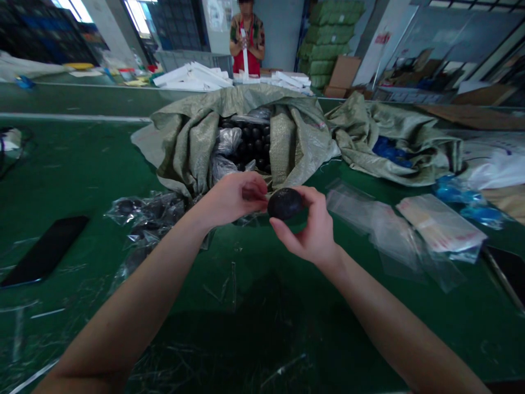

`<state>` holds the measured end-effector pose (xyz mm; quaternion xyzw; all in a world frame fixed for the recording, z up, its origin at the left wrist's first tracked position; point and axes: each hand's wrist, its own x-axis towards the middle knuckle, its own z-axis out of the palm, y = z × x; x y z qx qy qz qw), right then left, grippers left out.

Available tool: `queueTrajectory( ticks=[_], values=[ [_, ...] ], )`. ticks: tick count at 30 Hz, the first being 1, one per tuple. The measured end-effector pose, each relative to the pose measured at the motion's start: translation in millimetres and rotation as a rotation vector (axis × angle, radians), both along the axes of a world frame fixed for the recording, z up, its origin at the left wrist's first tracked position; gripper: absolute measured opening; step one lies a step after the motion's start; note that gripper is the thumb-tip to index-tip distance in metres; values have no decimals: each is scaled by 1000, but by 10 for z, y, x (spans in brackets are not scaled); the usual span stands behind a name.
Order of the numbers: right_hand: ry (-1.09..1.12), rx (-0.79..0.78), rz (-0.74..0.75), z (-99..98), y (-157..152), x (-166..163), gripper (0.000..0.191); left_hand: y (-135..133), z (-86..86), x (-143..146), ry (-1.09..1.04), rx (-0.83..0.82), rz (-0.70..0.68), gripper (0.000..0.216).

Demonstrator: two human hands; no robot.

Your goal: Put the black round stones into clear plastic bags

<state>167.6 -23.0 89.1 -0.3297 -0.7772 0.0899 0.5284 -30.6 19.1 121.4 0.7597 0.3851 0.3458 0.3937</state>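
Observation:
My right hand (314, 227) grips a black egg-shaped ball (284, 203) between thumb and fingers, above the green table. Close to the ball's left side, my left hand (238, 197) has its thumb and fingertips drawn together; whether anything is pinched there I cannot make out. Behind both hands lies an open woven sack (192, 142) filled with many similar black balls (256, 142) and some clear plastic. Several black balls in clear bags (153, 210) lie to the left, partly covered by my left forearm.
Clear plastic bags (389, 230) and a stack of bags (443, 224) lie at right. A phone (47, 246) rests at left, another (508, 271) at right. A second sack (394, 137) holds blue items. A person (247, 44) stands beyond white strips (197, 75).

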Motion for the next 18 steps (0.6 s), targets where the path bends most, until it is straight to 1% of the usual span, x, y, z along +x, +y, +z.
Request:
queueTrajectory(
  ticks=[2, 4, 8, 11, 15, 18],
  values=[
    [6, 83, -9, 7, -15, 1, 54, 8, -22, 1, -8, -17, 34, 23],
    [1, 129, 8, 1, -17, 4, 55, 17, -40, -1, -19, -43, 65, 24],
    [-106, 85, 23, -46, 4, -10, 56, 31, -48, -14, -41, -22, 82, 26],
    [-165, 98, 35, -88, 37, -23, 58, 34, -35, -29, -46, -3, 67, 26],
    [-176, 95, 31, -115, 75, -23, 53, 40, -38, -35, -46, -21, 43, 26],
    [-174, 119, 50, -124, 90, -24, 55, 57, -66, -27, -26, 6, 56, 26]
  ],
)
